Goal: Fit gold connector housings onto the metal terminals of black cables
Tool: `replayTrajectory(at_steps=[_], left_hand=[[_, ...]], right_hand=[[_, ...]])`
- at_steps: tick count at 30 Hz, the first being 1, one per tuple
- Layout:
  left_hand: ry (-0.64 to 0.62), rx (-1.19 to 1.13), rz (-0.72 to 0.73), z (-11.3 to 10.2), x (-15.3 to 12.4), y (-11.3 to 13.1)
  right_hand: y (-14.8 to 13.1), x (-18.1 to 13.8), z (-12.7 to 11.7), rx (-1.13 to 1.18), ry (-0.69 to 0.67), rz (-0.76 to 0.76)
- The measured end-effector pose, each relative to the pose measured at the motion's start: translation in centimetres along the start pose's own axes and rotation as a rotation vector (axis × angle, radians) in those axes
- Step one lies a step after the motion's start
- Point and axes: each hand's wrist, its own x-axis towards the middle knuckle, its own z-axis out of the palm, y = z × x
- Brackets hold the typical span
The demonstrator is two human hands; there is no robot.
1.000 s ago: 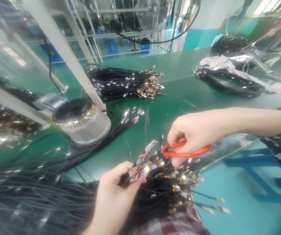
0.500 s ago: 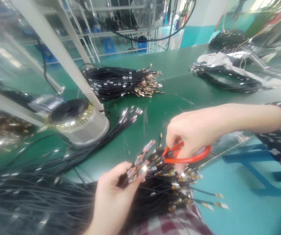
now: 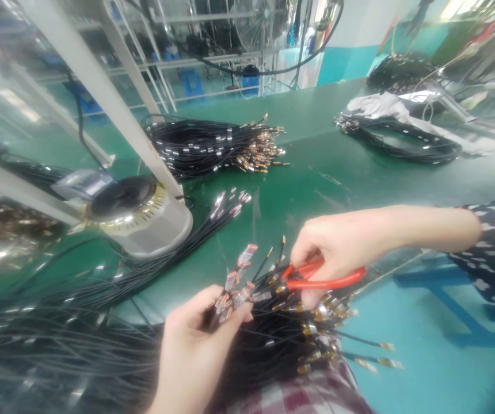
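The left hand (image 3: 202, 339) is closed around a bunch of cable ends (image 3: 232, 296), thumb and fingers pinching just below the clear-and-copper tips, which fan upward and a little to the right. The right hand (image 3: 331, 244) grips a red-handled tool (image 3: 327, 283) beside them. The tool's long axis runs nearly level across the view — handle loops to the right, working end to the left, toward the left hand — though that end is lost among the cable tips and its type cannot be told.

Under both hands lies a thick heap of black cables (image 3: 277, 339), stretched from left to right, with gold and clear tips at the right end, over a checked cloth (image 3: 312, 391).

Beyond is a green table (image 3: 308, 195), scuffed and shiny. A grey housing (image 3: 148, 227) with a dark round top stands on it at left, a slim cable bundle (image 3: 230, 204) just beside it pointing up and right. Farther back rests a black coil (image 3: 204, 144) with gold tips facing right; across the table, another loop (image 3: 420, 149) lies against a white cloth (image 3: 377, 106).

A blue stool (image 3: 454, 299) stands at right. Far off are a fan (image 3: 260, 23) and a blue bin (image 3: 251, 81) — its contents cannot be made out
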Motion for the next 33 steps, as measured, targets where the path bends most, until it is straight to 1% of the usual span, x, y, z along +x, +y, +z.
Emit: replayTrajectory(at_steps=[2,6,8,11,16,18,23,25,29,30,33], left_hand=[[-0.016,0.011,0.014,-0.1,-0.1,-0.1],[-0.033,0.036,0.026,-0.3,-0.2,-0.3],[-0.028,0.051,0.024,-0.3,-0.2,-0.3],[-0.010,0.065,0.025,-0.4,-0.3,-0.3],[0.001,0.027,0.022,-0.5,-0.4,-0.2],[0.007,0.009,0.017,-0.6,-0.4,-0.2],[0.027,-0.012,-0.031,-0.6,-0.2,0.0],[0.039,-0.020,-0.059,-0.5,-0.1,0.1],[0.027,-0.028,-0.073,-0.4,-0.2,0.3],[0.025,-0.023,-0.074,-0.5,-0.2,0.3],[0.009,-0.014,-0.070,-0.6,-0.1,0.2]], right_hand=[[-0.1,-0.1,0.1,-0.026,0.011,-0.013],[0.0,-0.3,0.2,-0.117,0.098,-0.096],[0.1,-0.3,0.4,-0.115,0.103,-0.112],[0.4,0.0,0.7,-0.025,0.059,-0.083],[0.7,0.6,1.7,0.213,-0.031,-0.053],[0.7,0.7,2.0,0.270,-0.043,-0.049],[1.5,1.2,3.0,0.318,-0.024,-0.141],[1.8,1.4,3.2,0.329,0.013,-0.154],[1.6,1.5,2.8,0.274,0.215,-0.108],[1.5,1.4,2.6,0.255,0.241,-0.107],[1.2,1.1,2.0,0.191,0.238,-0.162]])
